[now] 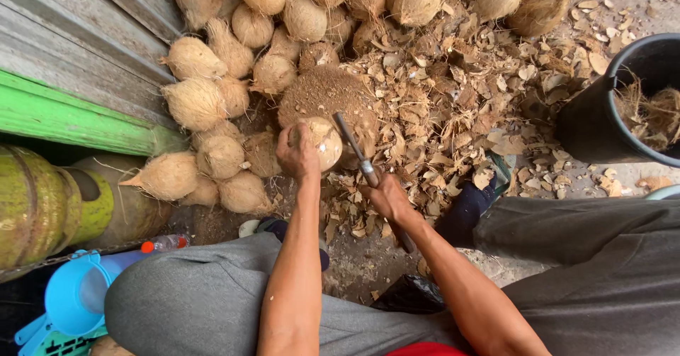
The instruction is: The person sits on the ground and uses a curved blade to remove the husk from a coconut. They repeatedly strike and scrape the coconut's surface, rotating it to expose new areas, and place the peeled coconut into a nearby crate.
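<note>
My left hand (297,152) grips a pale, partly husked coconut (325,141) and holds it down on a round wooden chopping block (327,94). My right hand (387,199) is closed around the handle of a long knife (354,150). Its blade points up and left and lies against the right side of the coconut. Both forearms reach forward between my knees, which are in grey trousers.
A heap of husked coconuts (227,58) lies at the left and back. Brown shell chips (453,94) litter the ground. A black bucket (602,115) stands at right, a green gas cylinder (42,200) and a blue jug (78,296) at left.
</note>
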